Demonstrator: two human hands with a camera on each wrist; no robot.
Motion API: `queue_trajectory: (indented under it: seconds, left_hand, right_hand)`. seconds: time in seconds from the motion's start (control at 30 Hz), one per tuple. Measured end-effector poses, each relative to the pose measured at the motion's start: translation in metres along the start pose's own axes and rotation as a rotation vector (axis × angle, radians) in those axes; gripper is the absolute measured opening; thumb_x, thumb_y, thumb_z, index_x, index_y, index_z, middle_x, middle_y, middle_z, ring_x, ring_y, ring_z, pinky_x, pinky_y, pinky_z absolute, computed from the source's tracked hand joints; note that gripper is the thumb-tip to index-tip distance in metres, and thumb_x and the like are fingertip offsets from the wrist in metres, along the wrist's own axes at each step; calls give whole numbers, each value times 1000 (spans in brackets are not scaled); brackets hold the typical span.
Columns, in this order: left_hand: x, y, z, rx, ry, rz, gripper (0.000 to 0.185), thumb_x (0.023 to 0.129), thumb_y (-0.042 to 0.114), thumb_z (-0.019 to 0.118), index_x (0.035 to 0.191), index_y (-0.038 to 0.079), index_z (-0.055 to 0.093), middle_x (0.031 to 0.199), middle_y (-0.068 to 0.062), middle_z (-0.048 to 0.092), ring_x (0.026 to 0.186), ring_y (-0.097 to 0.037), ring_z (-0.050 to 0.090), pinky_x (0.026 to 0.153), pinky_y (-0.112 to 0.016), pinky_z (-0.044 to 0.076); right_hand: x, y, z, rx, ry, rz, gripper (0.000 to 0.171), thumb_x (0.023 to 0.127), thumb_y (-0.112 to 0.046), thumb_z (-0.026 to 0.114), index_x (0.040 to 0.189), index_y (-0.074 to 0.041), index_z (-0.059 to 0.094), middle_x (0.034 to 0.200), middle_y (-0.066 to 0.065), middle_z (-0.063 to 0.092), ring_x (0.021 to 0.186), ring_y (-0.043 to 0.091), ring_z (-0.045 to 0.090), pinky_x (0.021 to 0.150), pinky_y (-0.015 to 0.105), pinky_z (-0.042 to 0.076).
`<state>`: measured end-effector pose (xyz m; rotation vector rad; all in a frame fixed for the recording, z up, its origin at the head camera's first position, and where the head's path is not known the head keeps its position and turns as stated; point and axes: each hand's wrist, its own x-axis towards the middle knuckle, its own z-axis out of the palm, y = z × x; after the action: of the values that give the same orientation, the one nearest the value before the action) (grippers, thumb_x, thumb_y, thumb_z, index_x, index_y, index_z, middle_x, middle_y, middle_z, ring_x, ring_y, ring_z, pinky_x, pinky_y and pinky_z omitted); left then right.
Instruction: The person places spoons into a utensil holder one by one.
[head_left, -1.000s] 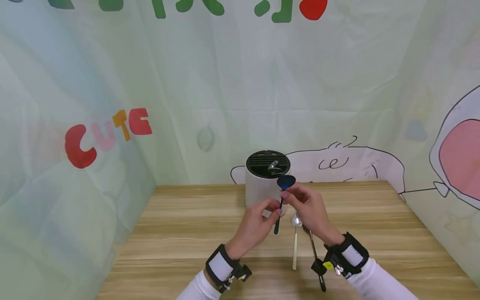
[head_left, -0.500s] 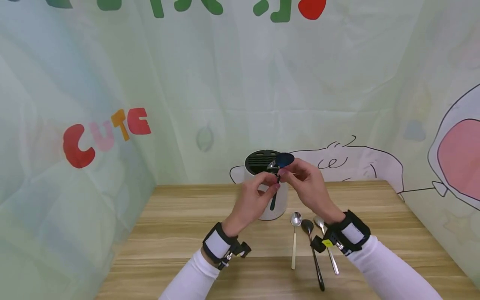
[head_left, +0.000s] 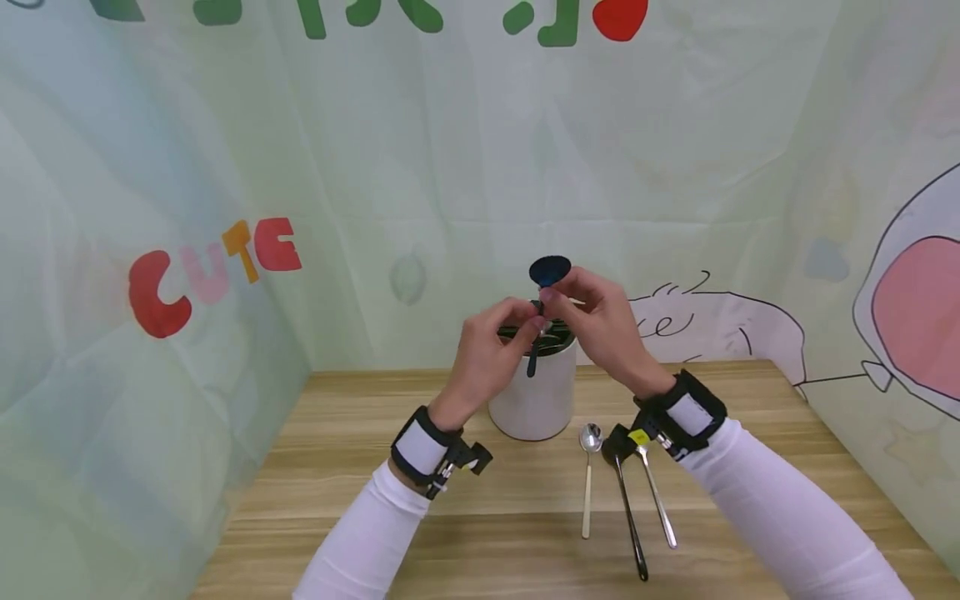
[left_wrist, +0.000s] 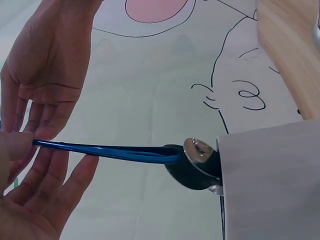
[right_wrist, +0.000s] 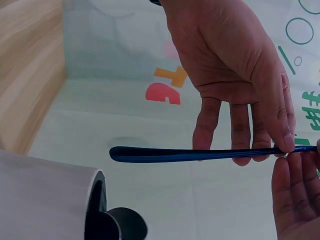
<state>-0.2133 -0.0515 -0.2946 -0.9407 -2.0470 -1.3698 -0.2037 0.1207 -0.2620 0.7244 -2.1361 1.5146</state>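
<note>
One dark-blue spoon (head_left: pixel 550 271), pinched by left hand (head_left: pixel 483 350) and right hand (head_left: pixel 606 323), now sits higher relative to the white utensil holder (head_left: pixel 531 404), seemingly bringing its handle nearer the holder's top.

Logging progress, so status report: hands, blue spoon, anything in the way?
Left hand and right hand pinching blue spoon. Handle down, not inside white holder. Possible obstacle: utensil head protruding from it.

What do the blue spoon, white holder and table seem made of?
Blue spoon: probably coated metal, glossy; bright streaks line its thin handle.
Holder: perhaps plastic, matte white; its smooth wall shows no sharp reflections.
Table: wood or laminate, low sheen; streaky grain, possibly printed.
</note>
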Motion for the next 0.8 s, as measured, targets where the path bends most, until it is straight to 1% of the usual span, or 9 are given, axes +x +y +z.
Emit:
queue_trajectory:
  seconds: [0.17,0.33,0.5,0.73,0.8]
  left_hand:
    - [12,1,-4,43,20,10,15,95,18,65,102,4,68,97,-10,73,90,-19,71,69,-29,59]
    - [22,-1,-6,52,32,20,15,95,17,64,101,4,68,95,-10,73,87,-19,71,66,-29,59]
    - [29,-6,-8,81,60,21,14,95,16,65,101,4,68,97,-10,73,91,-20,71,68,-28,60]
    - [33,-16,-7,92,68,-33,13,95,16,65,101,5,68,99,-10,73,94,-21,70,73,-34,60]
    - [33,-20,-6,97,68,-47,13,95,16,65,101,5,67,99,-10,73,94,-22,70,73,-35,60]
  right_hand:
    - [14,-2,-2,31,-15,-28,18,98,-13,60,106,2,65,93,1,66,87,12,65,88,24,55]
    - [26,0,-3,43,-16,-47,16,98,-14,60,102,0,65,88,-1,65,85,14,63,85,24,56]
    - [34,3,0,42,-25,-47,17,98,-17,60,101,-1,65,91,8,67,86,15,66,83,27,58]
    - [43,14,5,58,-36,-33,20,98,-18,61,105,0,65,99,20,67,87,13,68,81,30,59]
    - [44,18,7,61,-34,-27,20,97,-18,61,106,-1,65,99,21,67,87,13,69,81,31,59]
